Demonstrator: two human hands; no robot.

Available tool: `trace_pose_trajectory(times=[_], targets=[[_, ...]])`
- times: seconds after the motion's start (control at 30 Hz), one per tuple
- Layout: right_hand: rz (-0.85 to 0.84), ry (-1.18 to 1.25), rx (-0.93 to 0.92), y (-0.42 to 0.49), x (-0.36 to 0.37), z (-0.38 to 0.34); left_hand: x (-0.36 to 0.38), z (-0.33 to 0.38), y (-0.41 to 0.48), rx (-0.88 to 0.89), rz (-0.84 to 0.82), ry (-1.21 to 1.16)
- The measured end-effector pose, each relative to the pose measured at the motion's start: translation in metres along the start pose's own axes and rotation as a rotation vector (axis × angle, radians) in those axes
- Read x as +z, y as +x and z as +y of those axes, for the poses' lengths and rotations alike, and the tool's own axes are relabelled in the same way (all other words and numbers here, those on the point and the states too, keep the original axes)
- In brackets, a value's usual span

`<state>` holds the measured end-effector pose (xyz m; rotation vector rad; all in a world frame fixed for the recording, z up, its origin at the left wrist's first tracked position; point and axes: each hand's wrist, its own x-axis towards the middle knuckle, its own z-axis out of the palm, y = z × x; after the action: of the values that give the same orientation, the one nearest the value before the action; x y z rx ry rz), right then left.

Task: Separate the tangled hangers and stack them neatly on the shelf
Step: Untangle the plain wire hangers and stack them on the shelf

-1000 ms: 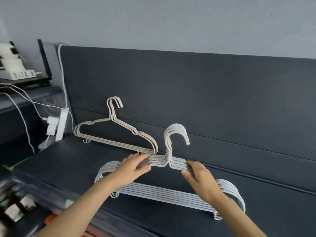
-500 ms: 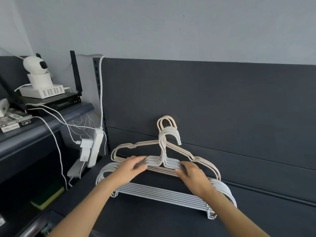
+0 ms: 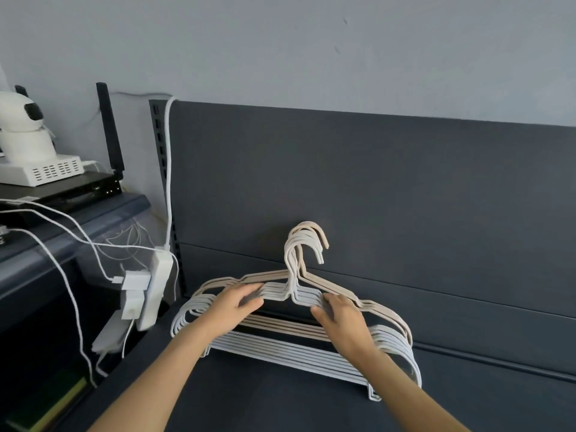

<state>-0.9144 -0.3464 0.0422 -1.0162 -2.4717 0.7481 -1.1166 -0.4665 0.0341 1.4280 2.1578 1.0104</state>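
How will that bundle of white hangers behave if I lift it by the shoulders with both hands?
The white hangers look thin and rigid, so probably light and stiff. As loose, separate pieces they may fan apart or slide. Their hooks sit nested with the beige hangers behind, so those could snag.

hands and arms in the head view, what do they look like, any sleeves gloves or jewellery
Both arms are bare as far up as the frame shows, with no sleeve in view. The left hand and right hand wear no gloves. No ring, watch or bracelet shows on the fingers or wrists.
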Motion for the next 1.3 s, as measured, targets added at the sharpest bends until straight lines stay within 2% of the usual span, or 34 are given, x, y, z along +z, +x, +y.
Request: trace_pose_trajectory(times=[0.43, 0.67, 0.83, 0.9, 0.97, 1.13, 1.3], targets=[[-0.044, -0.135, -0.050, -0.003, -0.005, 0.008, 0.003, -0.010, 0.001, -0.014, 0.047, 0.124], [0.038, -0.202, -0.135, -0.024, -0.023, 0.023, 0.007, -0.016, -0.015, 0.000, 0.358, 0.311], [0.111, -0.182, -0.153, -0.049, -0.033, 0.040, 0.019, -0.002, -0.031, -0.019, 0.467, 0.343], [0.111, -0.167, -0.150, -0.061, -0.037, 0.045, 0.027, 0.010, -0.043, 0.023, 0.501, 0.351], [0.111, -0.170, -0.143, -0.076, -0.044, 0.053, 0.040, 0.025, -0.055, 0.070, 0.478, 0.352], [0.086, -0.265, -0.076, -0.118, -0.072, 0.089, 0.094, 0.073, -0.077, 0.110, 0.236, 0.294], [0.029, -0.367, 0.030, -0.174, -0.115, 0.140, 0.163, 0.135, -0.082, 0.178, 0.052, 0.333]])
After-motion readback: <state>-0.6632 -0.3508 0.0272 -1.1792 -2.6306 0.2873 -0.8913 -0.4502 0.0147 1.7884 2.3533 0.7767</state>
